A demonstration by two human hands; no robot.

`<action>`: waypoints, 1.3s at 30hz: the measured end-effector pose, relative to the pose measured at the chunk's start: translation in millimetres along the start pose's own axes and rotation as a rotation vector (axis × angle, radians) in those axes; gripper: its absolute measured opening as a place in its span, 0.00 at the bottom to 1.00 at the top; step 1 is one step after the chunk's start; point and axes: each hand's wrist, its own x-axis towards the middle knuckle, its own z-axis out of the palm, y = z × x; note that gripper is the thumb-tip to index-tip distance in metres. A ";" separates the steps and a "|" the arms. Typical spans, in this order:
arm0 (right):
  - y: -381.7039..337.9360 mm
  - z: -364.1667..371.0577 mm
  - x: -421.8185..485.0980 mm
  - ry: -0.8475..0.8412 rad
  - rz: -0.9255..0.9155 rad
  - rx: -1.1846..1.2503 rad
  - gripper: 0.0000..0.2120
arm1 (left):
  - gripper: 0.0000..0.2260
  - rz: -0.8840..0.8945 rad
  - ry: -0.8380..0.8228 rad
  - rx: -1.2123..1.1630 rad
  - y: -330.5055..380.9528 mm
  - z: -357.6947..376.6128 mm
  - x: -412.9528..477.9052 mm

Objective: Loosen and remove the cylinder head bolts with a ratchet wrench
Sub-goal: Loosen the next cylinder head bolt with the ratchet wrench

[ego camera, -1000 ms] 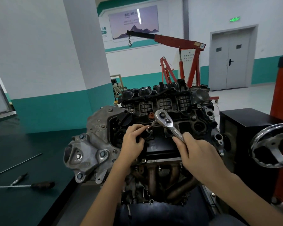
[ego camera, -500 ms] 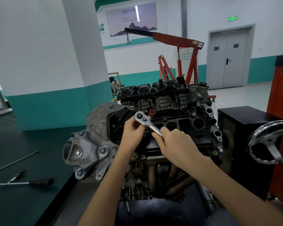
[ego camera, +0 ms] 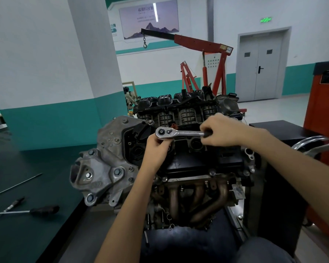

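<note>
Head view: the wrench (ego camera: 179, 133) is held level over the engine (ego camera: 190, 164), its dark grip end enclosed by the curled fingers of the right hand (ego camera: 223, 130), its round head just above the left hand (ego camera: 157, 147), whose fingers are curled round the stem beneath; the bolt is hidden below that hand. Being stiff, polished steel, it is probably best gripped far out on the handle for leverage

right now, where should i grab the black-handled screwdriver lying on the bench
Take the screwdriver by its thick black handle, coming down from above. It lies flat on the bench, handle toward the engine, thin shaft pointing left.
</note>
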 end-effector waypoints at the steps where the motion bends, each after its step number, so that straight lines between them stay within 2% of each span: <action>1: 0.7 -1.4 1.9 0.022 -0.014 -0.037 0.12 | 0.13 0.002 0.015 -0.002 -0.1 1.1 -0.5; 4: -9.2 20.4 -12.5 0.110 0.039 -0.019 0.12 | 0.09 -0.006 0.097 -0.038 -2.9 3.5 -3.8; 6: -22.5 52.2 -33.3 0.157 0.098 0.173 0.11 | 0.10 -0.016 0.138 -0.078 -6.1 7.4 -5.6; 9: -63.1 103.3 -56.4 0.235 0.124 0.523 0.13 | 0.17 -0.052 0.204 -0.122 -6.9 17.2 -6.3; 12: -103.1 134.2 -55.7 0.304 0.137 0.741 0.12 | 0.16 -0.061 0.214 -0.158 -7.5 18.2 -3.2; 14: -102.5 135.7 -51.3 0.283 0.138 0.706 0.10 | 0.17 -0.045 0.165 -0.119 -6.7 13.5 -3.0; 17: -66.2 109.8 -48.1 0.187 0.064 0.474 0.13 | 0.17 -0.042 0.117 -0.072 -4.6 6.5 -3.1; 21: -10.8 33.1 -28.6 -0.041 -0.107 0.125 0.06 | 0.13 -0.042 0.095 -0.060 -3.1 3.0 -2.5; 24: 3.1 8.9 -15.8 -0.029 -0.140 -0.002 0.05 | 0.08 -0.042 0.090 -0.031 -2.2 5.0 -5.0; 27: -8.5 47.5 -35.2 0.062 -0.049 0.149 0.10 | 0.09 -0.051 0.131 -0.065 -4.9 8.8 -7.9; 30: -47.2 107.2 -56.6 0.231 0.056 0.470 0.13 | 0.18 -0.065 0.157 -0.088 -5.4 13.8 -8.0; 34: -106.9 150.7 -52.9 0.315 0.172 0.769 0.07 | 0.19 -0.099 0.173 -0.106 -5.3 14.2 -5.5; 36: -107.2 149.3 -52.1 0.308 0.173 0.757 0.06 | 0.19 -0.088 0.138 -0.057 -3.4 11.2 -5.8; 39: -70.8 123.4 -54.7 0.191 0.099 0.560 0.07 | 0.20 -0.096 0.071 -0.028 -2.0 5.8 -4.3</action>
